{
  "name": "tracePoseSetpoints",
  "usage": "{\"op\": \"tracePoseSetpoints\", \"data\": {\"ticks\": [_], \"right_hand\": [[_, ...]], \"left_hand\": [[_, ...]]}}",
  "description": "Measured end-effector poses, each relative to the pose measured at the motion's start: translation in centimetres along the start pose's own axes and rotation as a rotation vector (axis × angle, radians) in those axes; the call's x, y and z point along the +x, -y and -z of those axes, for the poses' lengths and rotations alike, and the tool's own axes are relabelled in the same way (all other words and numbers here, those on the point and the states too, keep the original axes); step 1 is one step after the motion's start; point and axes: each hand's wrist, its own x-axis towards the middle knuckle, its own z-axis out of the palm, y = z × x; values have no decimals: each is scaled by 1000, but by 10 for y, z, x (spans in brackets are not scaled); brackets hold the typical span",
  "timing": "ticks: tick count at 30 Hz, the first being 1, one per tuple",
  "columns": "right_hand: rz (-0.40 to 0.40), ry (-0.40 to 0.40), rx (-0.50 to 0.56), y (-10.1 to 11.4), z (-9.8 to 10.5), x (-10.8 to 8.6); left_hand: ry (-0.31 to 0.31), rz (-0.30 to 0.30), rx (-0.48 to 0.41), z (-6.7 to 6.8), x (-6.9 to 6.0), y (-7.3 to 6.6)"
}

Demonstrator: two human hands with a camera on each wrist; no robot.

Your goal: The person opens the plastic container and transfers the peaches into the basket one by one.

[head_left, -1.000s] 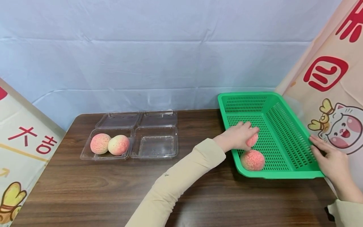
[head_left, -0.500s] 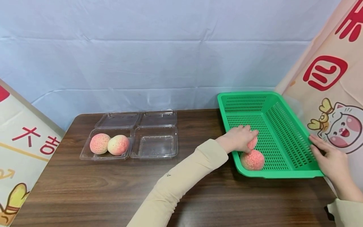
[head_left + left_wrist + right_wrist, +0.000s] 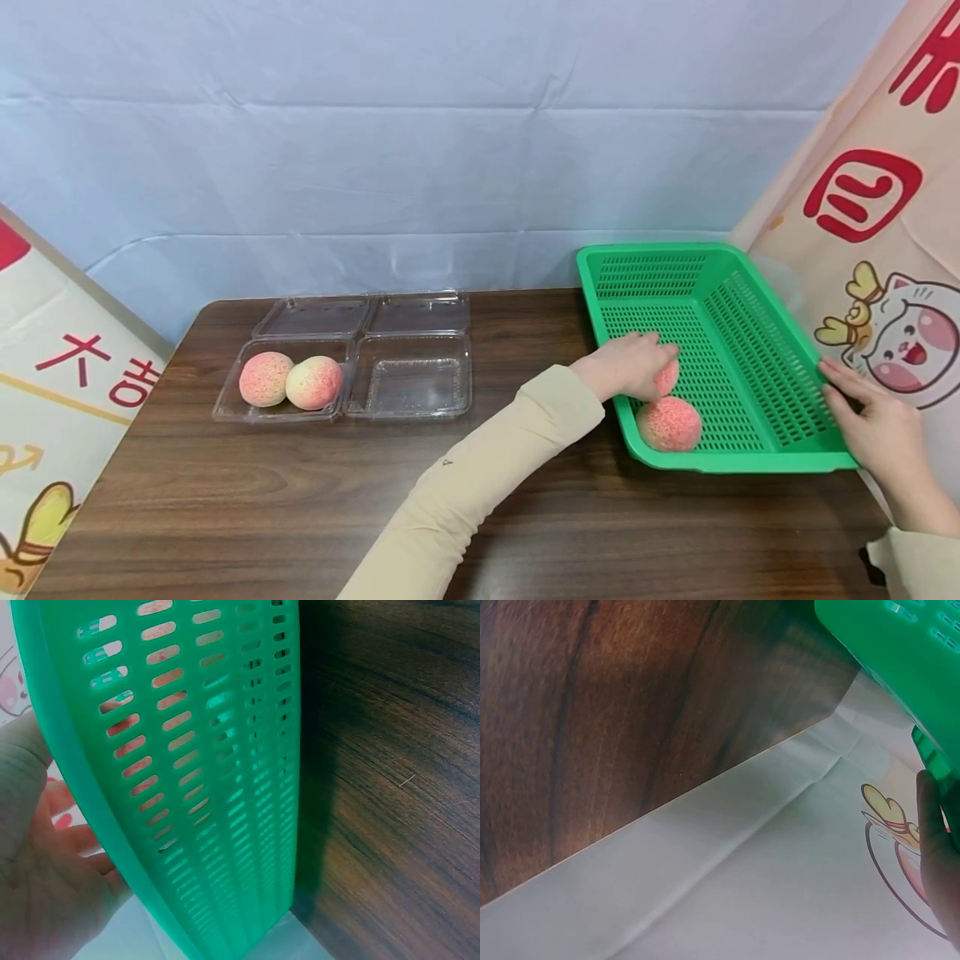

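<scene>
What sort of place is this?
Probably an indoor tabletop set arranged for recording, though the frames can't confirm it. A wood-grained table stands before a pale hanging cloth, with cartoon-printed sheets flanking both sides.

A: What's the rectangular green slotted basket (image 3: 750,462) toward three o'clock made of?
B: Smooth plastic, faintly glossy.
A: The clear rectangular boxes (image 3: 415,379) at eight?
B: Thin, shiny plastic. The round pink ball (image 3: 670,426) at four looks matt, rough.
A: And the brown table (image 3: 262,508)?
B: Smooth wood grain, softly shiny. The pale-blue backdrop (image 3: 450,158) at twelve is creased cloth.
</scene>
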Motion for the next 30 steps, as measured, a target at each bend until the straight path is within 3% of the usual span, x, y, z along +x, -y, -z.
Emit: {"op": "tracePoseSetpoints", "data": {"ticks": [13,16,22,30], "right_hand": [[12,-2,3,0,-1,1],[18,-5,9,0,-1,1],[14,-12,2,0,-1,1],[4,5,-47,-1,-1,0]], "left_hand": [[-53,-12,27,-8,1,1],[-51,9,63,-7,2,0],[-88,-10,121,-6,4,2],[-72,-9,122,-2,5,7]]}}
